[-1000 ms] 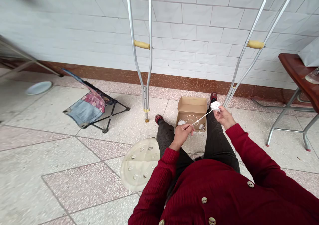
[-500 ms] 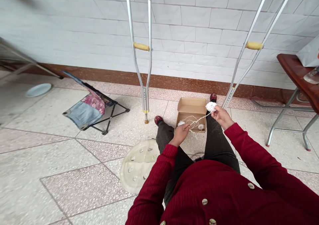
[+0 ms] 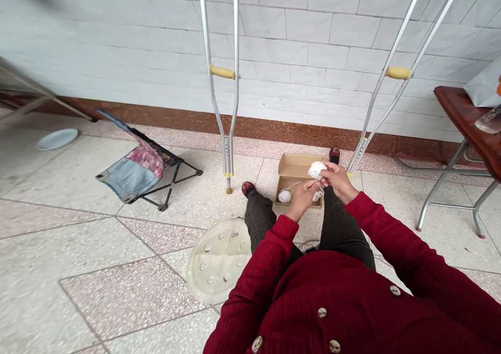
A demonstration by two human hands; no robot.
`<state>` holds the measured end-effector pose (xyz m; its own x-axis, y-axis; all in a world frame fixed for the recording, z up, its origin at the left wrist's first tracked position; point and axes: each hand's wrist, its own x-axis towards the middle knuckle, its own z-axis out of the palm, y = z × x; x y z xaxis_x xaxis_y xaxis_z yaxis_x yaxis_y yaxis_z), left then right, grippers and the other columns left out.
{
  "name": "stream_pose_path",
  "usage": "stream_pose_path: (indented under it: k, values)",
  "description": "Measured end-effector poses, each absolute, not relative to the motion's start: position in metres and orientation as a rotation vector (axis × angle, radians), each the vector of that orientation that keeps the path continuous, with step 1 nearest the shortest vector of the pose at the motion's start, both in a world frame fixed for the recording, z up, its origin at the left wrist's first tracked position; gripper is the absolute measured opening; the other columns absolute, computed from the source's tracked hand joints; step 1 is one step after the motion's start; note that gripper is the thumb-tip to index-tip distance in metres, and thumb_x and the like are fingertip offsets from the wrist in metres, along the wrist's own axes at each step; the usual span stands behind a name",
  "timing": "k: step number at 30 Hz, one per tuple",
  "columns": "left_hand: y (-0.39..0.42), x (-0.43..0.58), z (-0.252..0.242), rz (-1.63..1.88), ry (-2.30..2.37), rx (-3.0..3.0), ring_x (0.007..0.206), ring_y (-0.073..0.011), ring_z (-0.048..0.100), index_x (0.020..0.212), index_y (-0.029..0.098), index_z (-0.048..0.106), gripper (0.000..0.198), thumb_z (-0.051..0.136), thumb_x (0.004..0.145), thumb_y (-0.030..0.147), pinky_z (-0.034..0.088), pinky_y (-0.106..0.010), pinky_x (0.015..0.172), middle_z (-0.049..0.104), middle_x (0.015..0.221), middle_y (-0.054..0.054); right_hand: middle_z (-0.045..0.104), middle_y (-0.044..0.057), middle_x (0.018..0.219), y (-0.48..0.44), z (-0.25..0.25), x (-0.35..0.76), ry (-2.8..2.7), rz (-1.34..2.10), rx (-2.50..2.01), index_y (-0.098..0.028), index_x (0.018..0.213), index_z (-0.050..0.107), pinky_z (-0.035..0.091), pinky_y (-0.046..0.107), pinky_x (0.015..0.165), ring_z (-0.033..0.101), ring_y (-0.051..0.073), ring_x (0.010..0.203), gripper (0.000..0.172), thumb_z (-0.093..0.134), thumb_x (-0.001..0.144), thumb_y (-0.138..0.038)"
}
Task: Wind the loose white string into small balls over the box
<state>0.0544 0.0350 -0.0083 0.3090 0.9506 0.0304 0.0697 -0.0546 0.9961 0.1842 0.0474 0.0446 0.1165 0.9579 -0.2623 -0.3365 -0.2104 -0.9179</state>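
**White yarn ball [image 3: 316,170] held above the cardboard box**

Working from the left, we see a folding stool [image 3: 135,174] by the wall, a round plastic lid [image 3: 215,262] on the floor, and the open cardboard box [image 3: 295,162] with two smaller yarn balls [image 3: 285,196] inside. Our left fingers [image 3: 312,188] pinch the ball's underside, our right fingers [image 3: 327,172] curl closed around it, and the desk [image 3: 457,111] stands further right.

There's the fluffy white string ball [image 3: 316,170], held up in the right-hand grip [image 3: 336,180], with the left-hand grip [image 3: 302,198] pressed in right beside it! Down below, a smaller string ball [image 3: 285,196] sits in the open cardboard box [image 3: 296,167], a thin strand rising from it toward the left-hand grip.
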Motion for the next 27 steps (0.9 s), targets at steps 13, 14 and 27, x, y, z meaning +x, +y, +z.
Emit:
stream_pose_path:
  k: [13,14,27]
  values:
    - [0.028,0.033,0.010,0.719,1.090,1.866,0.071,-0.0180,0.057,0.060,0.018,0.065,0.030,0.058,0.081,0.038,0.039,-0.025,0.065,0.062,0.063,-0.002,0.070,0.000,0.086,0.035,0.046,0.210,-1.190,1.534,-1.269,-0.018,0.090,0.062,0.047,0.016,0.035,0.060,0.009,0.049,0.037,0.073,0.057,-0.005]
    - [0.027,0.034,0.011,0.707,1.100,1.868,0.070,-0.0176,0.056,0.060,0.018,0.065,0.030,0.057,0.081,0.038,0.039,-0.025,0.064,0.061,0.063,-0.002,0.070,0.000,0.087,0.035,0.047,0.211,-1.226,1.513,-1.274,-0.018,0.092,0.063,0.044,0.015,0.034,0.059,0.008,0.048,0.039,0.072,0.057,-0.005]
    - [0.025,0.028,0.011,0.611,1.139,1.963,0.056,-0.0116,0.041,0.055,0.015,0.059,0.035,0.050,0.085,0.032,0.027,-0.024,0.056,0.048,0.055,0.002,0.071,0.001,0.076,0.029,0.054,0.217,-0.973,1.851,-1.212,-0.017,0.106,0.068,0.047,0.018,0.041,0.060,0.011,0.051,0.055,0.074,0.053,-0.002]
